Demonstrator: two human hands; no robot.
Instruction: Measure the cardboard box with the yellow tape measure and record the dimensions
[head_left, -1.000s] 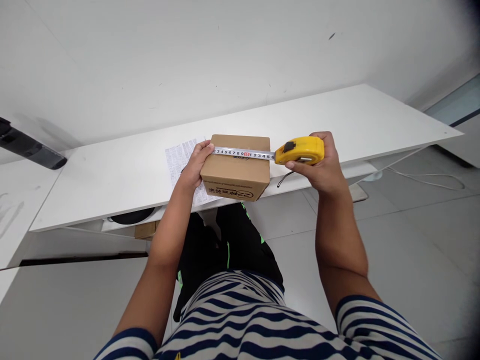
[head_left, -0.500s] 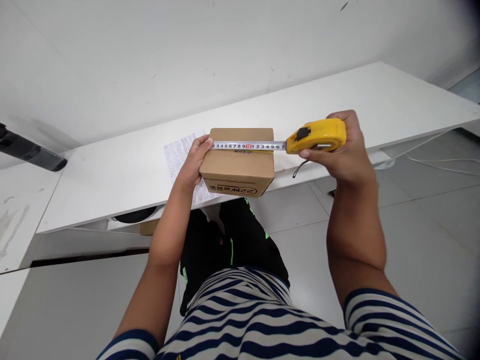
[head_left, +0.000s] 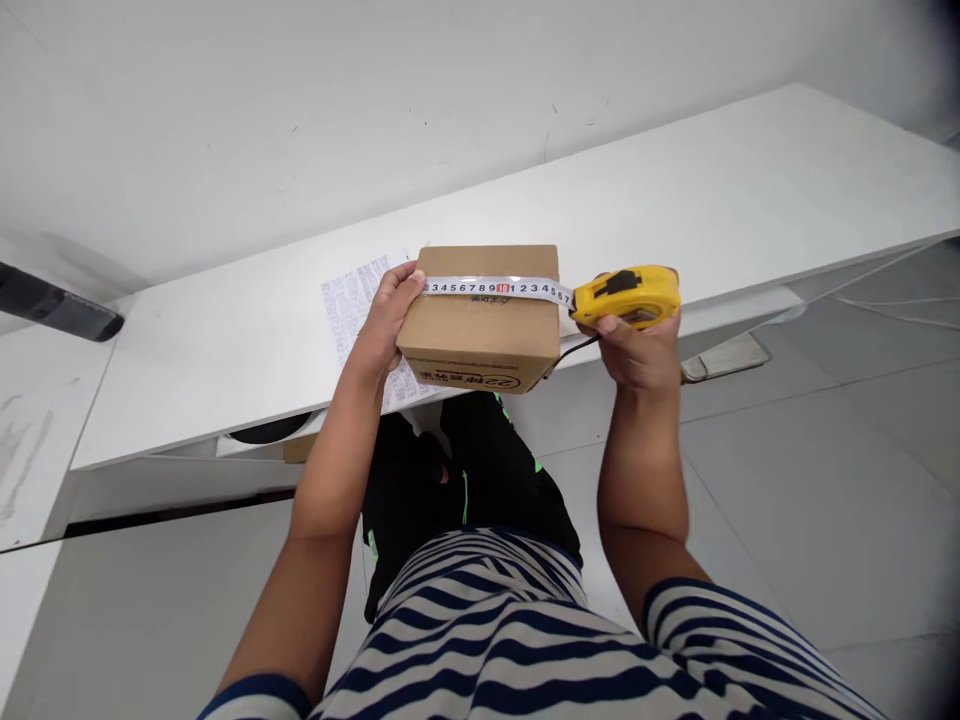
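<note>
A brown cardboard box [head_left: 476, 325] with dark printing on its near side is held up over the front edge of the white table. My left hand [head_left: 390, 315] grips its left end, the thumb pressing the start of the measuring blade [head_left: 457, 287] onto the top. The numbered blade runs across the box top and bends down slightly past the right edge. My right hand [head_left: 641, 345] is closed around the yellow tape measure [head_left: 626, 295], just right of the box. A black wrist cord [head_left: 577, 347] dangles from the case toward the box.
The long white table [head_left: 225, 320] stands against a pale wall. A printed sheet of paper [head_left: 345, 305] lies under and left of the box. A black cylindrical object [head_left: 60, 303] is at the far left. White cables [head_left: 885, 308] hang beyond the table at right.
My right hand has come left and a little down with the tape measure, closer to the box. The blade, nearly straight before, now curves near the case. My left hand keeps its hold.
</note>
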